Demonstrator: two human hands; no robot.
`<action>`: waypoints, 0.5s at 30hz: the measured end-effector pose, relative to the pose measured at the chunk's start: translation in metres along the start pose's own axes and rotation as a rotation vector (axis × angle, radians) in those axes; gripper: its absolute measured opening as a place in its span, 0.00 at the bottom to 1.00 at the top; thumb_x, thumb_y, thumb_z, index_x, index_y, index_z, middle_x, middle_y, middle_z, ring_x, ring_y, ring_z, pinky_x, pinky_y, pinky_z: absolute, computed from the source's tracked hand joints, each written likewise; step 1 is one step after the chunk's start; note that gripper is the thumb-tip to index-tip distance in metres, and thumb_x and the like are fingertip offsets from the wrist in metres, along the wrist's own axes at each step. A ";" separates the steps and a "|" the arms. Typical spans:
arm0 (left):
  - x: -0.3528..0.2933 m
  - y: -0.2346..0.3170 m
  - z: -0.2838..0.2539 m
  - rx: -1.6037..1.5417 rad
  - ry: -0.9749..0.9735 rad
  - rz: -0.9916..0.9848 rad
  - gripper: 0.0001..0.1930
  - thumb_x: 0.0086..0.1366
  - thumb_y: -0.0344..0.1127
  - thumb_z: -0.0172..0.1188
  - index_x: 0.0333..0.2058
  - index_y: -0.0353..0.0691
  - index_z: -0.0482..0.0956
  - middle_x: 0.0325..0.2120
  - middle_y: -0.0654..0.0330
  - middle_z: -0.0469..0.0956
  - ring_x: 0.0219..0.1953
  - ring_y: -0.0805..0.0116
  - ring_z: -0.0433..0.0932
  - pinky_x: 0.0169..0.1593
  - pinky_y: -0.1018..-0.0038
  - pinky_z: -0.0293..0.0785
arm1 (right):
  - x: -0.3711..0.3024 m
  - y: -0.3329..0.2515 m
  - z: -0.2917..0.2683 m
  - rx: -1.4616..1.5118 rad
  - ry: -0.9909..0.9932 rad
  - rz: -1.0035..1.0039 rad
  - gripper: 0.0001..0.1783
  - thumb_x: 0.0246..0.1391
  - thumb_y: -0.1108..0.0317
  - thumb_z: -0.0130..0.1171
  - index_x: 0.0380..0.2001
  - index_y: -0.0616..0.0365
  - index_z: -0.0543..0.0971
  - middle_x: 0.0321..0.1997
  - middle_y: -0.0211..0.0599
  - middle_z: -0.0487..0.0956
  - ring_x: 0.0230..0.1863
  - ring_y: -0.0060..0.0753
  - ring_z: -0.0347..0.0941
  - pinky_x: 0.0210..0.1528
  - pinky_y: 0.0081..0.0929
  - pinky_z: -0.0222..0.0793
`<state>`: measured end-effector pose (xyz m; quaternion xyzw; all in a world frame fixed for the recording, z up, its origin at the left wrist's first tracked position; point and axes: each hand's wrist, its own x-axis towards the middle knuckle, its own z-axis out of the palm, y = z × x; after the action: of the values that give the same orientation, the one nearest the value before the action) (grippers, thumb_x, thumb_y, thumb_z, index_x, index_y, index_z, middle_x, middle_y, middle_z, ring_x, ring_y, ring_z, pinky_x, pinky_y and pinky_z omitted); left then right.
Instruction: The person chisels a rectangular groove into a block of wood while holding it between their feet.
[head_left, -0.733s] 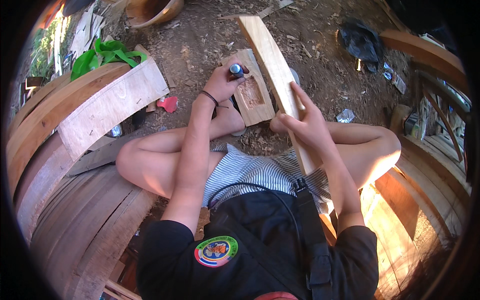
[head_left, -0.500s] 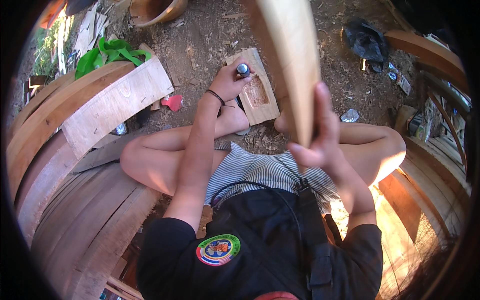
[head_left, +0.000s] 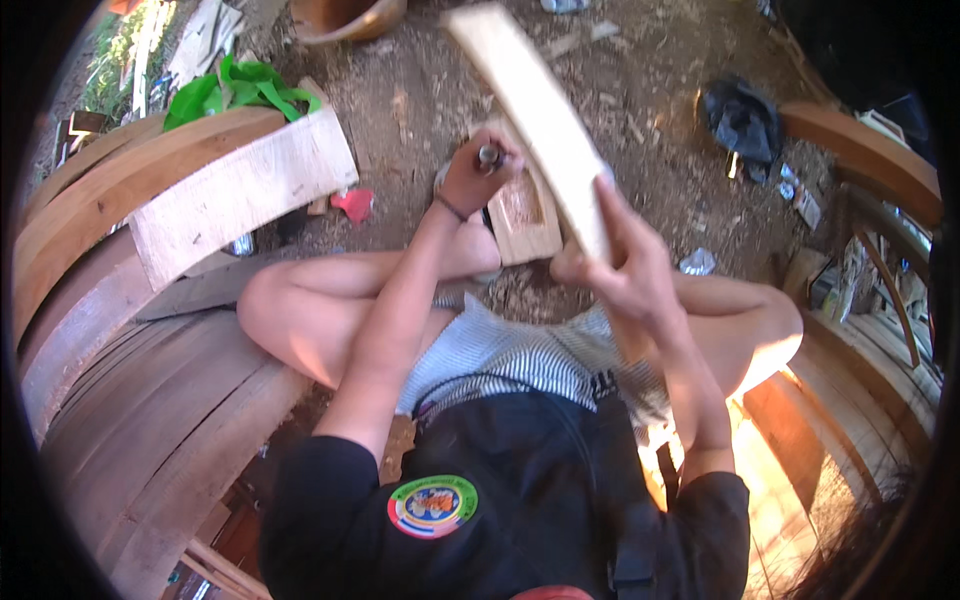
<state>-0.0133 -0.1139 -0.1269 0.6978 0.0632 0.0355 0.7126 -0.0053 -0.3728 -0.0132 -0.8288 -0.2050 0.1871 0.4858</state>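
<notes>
My left hand (head_left: 478, 180) is closed round an upright chisel (head_left: 489, 155); only its round metal-capped top shows, and its blade is hidden below the fist. Beneath it lies a pale wooden block (head_left: 530, 245) with a rough rectangular hollow cut into it, between my feet. In my right hand (head_left: 637, 262) I grip a long, flat length of light wood (head_left: 530, 105) near its lower end. This wood slants up and to the left, above the block and just right of the chisel top, covering part of the block's far end.
Curved planks (head_left: 200, 155) and a green cloth (head_left: 235, 92) lie on the left. A red scrap (head_left: 353, 205) is beside them. A wooden bowl (head_left: 345, 22) sits far off, a black plastic bag (head_left: 742, 125) at right. Wood chips litter the dirt ground (head_left: 420, 90).
The length of wood has swung down and leftward, toward the chisel top, with my right hand. My left hand stays on the chisel at the block. The whole view has shifted slightly.
</notes>
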 end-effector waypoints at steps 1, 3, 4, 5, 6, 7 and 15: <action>-0.003 -0.006 0.005 -0.016 0.046 -0.022 0.11 0.61 0.30 0.68 0.35 0.41 0.71 0.32 0.65 0.79 0.39 0.79 0.77 0.43 0.77 0.75 | 0.002 -0.007 -0.008 0.067 -0.026 0.084 0.51 0.40 0.55 0.64 0.70 0.54 0.59 0.55 0.62 0.75 0.53 0.50 0.77 0.56 0.37 0.70; 0.009 -0.020 0.009 -0.067 0.229 -0.049 0.12 0.62 0.31 0.67 0.34 0.41 0.70 0.28 0.64 0.78 0.34 0.75 0.79 0.40 0.77 0.76 | 0.007 -0.004 -0.009 0.074 0.063 0.106 0.51 0.42 0.58 0.63 0.71 0.55 0.57 0.54 0.62 0.75 0.52 0.49 0.77 0.55 0.37 0.70; 0.025 -0.027 -0.001 -0.145 0.355 -0.099 0.13 0.62 0.33 0.68 0.34 0.40 0.70 0.27 0.64 0.78 0.31 0.74 0.80 0.36 0.77 0.77 | 0.006 0.000 -0.005 0.081 0.118 0.129 0.51 0.42 0.59 0.62 0.71 0.55 0.56 0.55 0.62 0.75 0.54 0.49 0.76 0.56 0.37 0.70; 0.036 -0.036 -0.016 -0.183 0.444 -0.213 0.14 0.61 0.36 0.68 0.35 0.39 0.71 0.26 0.62 0.78 0.28 0.73 0.80 0.32 0.75 0.77 | 0.000 0.004 -0.002 0.136 0.120 0.186 0.50 0.43 0.58 0.62 0.71 0.55 0.56 0.56 0.61 0.75 0.55 0.48 0.76 0.57 0.36 0.69; 0.045 -0.041 -0.032 -0.219 0.528 -0.320 0.16 0.61 0.40 0.69 0.36 0.37 0.71 0.25 0.61 0.79 0.26 0.71 0.81 0.27 0.74 0.77 | -0.005 0.012 0.001 0.191 0.131 0.238 0.50 0.44 0.58 0.62 0.71 0.55 0.56 0.57 0.61 0.74 0.57 0.48 0.75 0.58 0.36 0.69; 0.046 -0.047 -0.052 -0.092 0.483 -0.404 0.18 0.60 0.43 0.69 0.37 0.36 0.73 0.25 0.59 0.79 0.25 0.70 0.82 0.24 0.73 0.76 | -0.007 0.019 0.003 0.251 0.131 0.276 0.50 0.45 0.58 0.61 0.72 0.55 0.56 0.58 0.60 0.74 0.58 0.48 0.74 0.59 0.36 0.68; -0.010 -0.065 -0.094 -0.379 0.485 -0.816 0.29 0.59 0.55 0.68 0.46 0.36 0.71 0.36 0.46 0.81 0.37 0.52 0.84 0.44 0.60 0.83 | -0.005 0.043 0.022 0.245 -0.035 0.380 0.47 0.48 0.62 0.63 0.71 0.59 0.57 0.63 0.53 0.72 0.61 0.39 0.71 0.60 0.32 0.66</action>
<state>-0.0389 -0.0237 -0.1932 0.4464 0.4863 -0.0740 0.7475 -0.0138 -0.3789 -0.0609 -0.7841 -0.0293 0.3131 0.5351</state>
